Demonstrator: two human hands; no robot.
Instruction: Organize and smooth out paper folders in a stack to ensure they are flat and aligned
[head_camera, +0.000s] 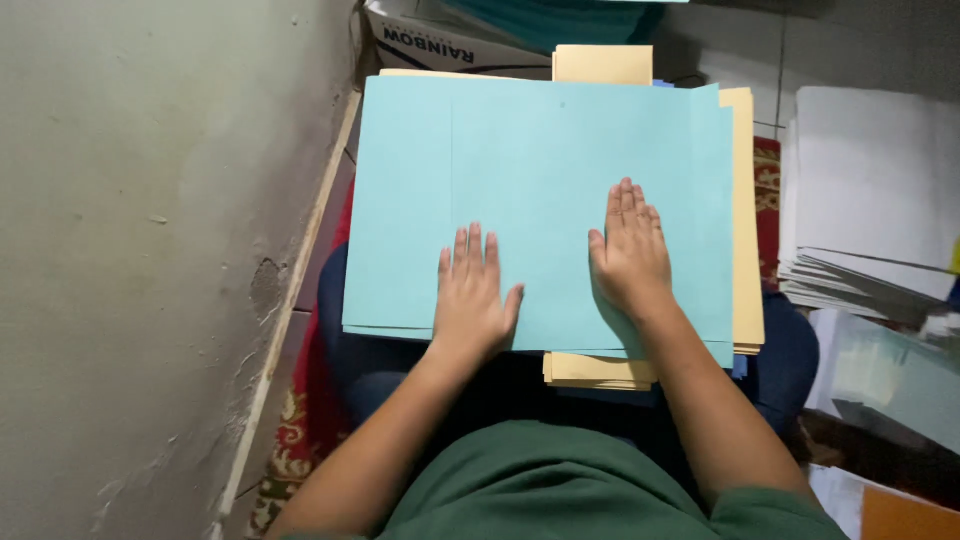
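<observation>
A large light blue sheet of paper (540, 170) lies on top of a stack on my lap. Cream yellow sheets (742, 240) stick out from under it at the right, the far edge and the near edge. My left hand (473, 292) rests flat on the near left part of the blue sheet, fingers together and thumb out. My right hand (630, 250) lies flat, palm down, on the blue sheet to the right of the middle. Neither hand holds anything.
A grey plaster wall (150, 250) runs along the left. A cardboard box (450, 45) stands beyond the stack. White paper stacks (870, 200) lie at the right, with more sheets (890, 380) near the right edge. A red patterned rug (300, 440) covers the floor.
</observation>
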